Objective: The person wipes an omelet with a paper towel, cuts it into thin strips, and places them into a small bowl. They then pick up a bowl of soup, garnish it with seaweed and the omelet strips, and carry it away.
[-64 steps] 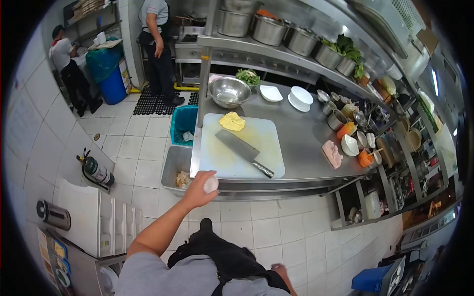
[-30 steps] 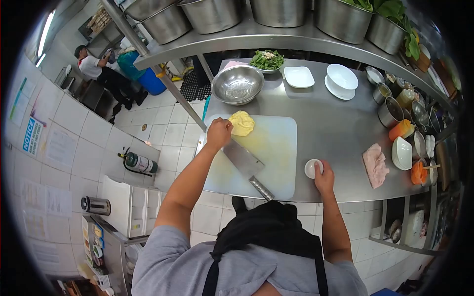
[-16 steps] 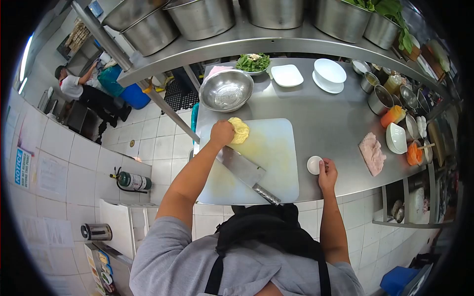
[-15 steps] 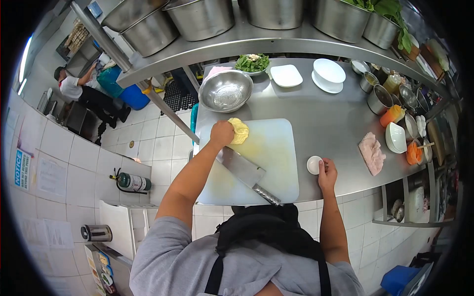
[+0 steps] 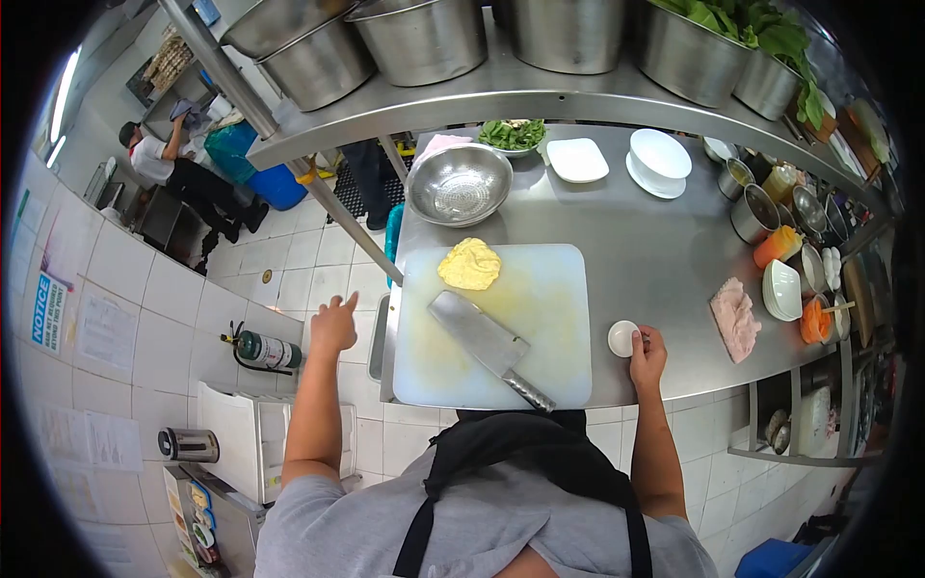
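My left hand [image 5: 334,323] is held out past the table's left edge, fingers apart, with nothing in it. My right hand [image 5: 647,354] grips the rim of a small white cup [image 5: 622,337] at the table's front edge. Between my hands lies a white cutting board [image 5: 549,318]. A flattened yellow lump like dough or mash [image 5: 470,264] sits near its far left corner. Across the board rests a cleaver [image 5: 479,330], its handle pointing toward me at the front edge.
Behind the board stand a steel colander [image 5: 460,183], a bowl of greens [image 5: 513,135], a white square plate [image 5: 578,160] and a stacked white bowl [image 5: 660,157]. A pink cloth [image 5: 735,320] lies right. Steel pans [image 5: 424,43] line the overhead shelf. Another person [image 5: 173,173] works at far left.
My left hand has let go of the yellow lump and swung left, off the board. The lump stays on the board. My right hand still holds the small cup.
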`<state>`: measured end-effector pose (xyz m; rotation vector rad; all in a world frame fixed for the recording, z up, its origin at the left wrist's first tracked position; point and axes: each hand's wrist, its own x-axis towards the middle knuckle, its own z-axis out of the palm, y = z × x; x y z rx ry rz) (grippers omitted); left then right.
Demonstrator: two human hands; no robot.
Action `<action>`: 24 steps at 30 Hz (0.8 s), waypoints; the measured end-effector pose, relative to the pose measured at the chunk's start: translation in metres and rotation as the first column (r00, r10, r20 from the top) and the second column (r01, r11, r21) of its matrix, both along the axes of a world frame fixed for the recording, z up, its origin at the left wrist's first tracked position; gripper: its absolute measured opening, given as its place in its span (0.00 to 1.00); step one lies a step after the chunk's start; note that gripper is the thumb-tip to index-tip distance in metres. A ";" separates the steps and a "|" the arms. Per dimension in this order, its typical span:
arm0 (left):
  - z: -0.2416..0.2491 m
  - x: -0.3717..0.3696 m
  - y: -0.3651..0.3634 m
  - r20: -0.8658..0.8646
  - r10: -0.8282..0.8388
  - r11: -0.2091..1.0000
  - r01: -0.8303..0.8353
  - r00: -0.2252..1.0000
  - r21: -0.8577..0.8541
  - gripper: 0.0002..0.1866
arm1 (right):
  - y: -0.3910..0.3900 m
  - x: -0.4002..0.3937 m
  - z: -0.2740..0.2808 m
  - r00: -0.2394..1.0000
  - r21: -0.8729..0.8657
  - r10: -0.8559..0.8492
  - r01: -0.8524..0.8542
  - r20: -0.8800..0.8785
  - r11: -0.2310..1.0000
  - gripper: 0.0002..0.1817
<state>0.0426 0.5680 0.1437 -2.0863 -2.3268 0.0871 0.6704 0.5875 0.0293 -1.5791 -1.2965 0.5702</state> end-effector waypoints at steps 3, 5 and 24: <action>0.002 -0.017 -0.011 -0.017 0.202 0.968 -0.203 0.979 -0.151 0.24 | 0.001 0.000 -0.002 0.998 0.000 0.022 -0.022 -0.064 1.000 0.15; 0.023 0.006 -0.005 -0.021 0.516 0.804 -0.492 0.857 -0.334 0.27 | 0.001 0.001 -0.006 0.998 -0.003 0.019 -0.019 -0.060 1.000 0.15; -0.073 0.143 0.199 0.317 -0.093 0.992 0.061 0.944 0.111 0.22 | -0.004 -0.001 0.001 0.997 0.026 -0.039 0.037 0.063 0.999 0.13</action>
